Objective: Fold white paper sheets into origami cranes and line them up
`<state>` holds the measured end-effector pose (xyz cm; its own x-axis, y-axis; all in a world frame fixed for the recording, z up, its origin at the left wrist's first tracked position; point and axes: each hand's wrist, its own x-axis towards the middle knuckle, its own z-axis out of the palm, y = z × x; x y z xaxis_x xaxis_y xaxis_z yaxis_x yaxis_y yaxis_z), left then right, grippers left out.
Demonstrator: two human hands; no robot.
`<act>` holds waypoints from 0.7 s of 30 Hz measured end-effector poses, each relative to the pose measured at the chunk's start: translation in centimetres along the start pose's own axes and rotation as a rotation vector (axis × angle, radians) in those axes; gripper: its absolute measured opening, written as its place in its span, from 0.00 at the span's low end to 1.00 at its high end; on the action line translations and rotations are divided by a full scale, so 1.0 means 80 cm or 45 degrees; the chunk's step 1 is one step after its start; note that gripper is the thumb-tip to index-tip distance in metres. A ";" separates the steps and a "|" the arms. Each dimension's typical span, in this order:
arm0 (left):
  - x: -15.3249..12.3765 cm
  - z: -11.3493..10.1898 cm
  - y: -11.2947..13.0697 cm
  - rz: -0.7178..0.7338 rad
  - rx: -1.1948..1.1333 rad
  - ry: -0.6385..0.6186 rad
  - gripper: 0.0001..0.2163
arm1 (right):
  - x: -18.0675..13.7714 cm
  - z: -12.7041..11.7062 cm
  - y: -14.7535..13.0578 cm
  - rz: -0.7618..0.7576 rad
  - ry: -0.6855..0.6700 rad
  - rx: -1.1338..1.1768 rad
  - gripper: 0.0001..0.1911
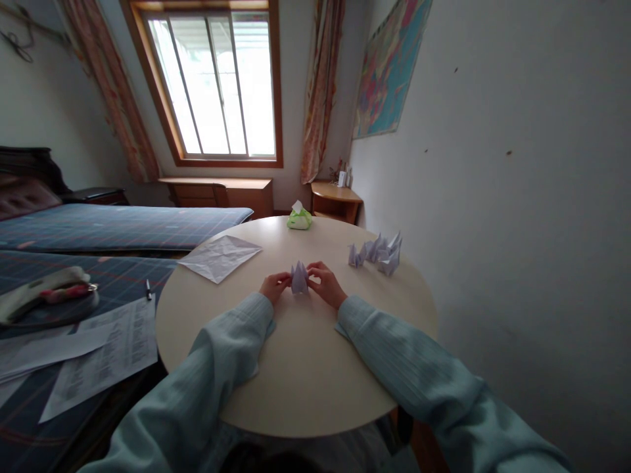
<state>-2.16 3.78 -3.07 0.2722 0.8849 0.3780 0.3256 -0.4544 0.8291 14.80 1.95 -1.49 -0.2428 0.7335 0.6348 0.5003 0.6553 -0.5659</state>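
A small folded paper figure [299,278], white with pointed tips, stands between my two hands over the middle of the round table [305,368]. My left hand [276,287] pinches its left side between thumb and fingers. On the other side, my right hand [326,284] grips the paper's right edge with its fingertips. Several finished-looking origami figures [377,251] of the same white paper stand in a group to the right. A creased white paper sheet [220,257] lies flat at the table's left edge.
A green tissue pack [299,218] sits at the table's far edge. Left of the table is a bed [123,226] with printed sheets [113,348], a pen [148,290] and a bag-like item [49,295]. A wall [517,230] rises close on the right.
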 end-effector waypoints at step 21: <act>-0.007 0.004 0.013 0.177 0.215 0.152 0.14 | -0.002 0.002 -0.001 0.108 -0.105 0.074 0.09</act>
<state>-1.68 2.81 -2.52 0.2196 0.8138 0.5381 0.4418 -0.5747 0.6889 14.64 1.81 -1.61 -0.2708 0.7974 0.5393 0.4736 0.5980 -0.6466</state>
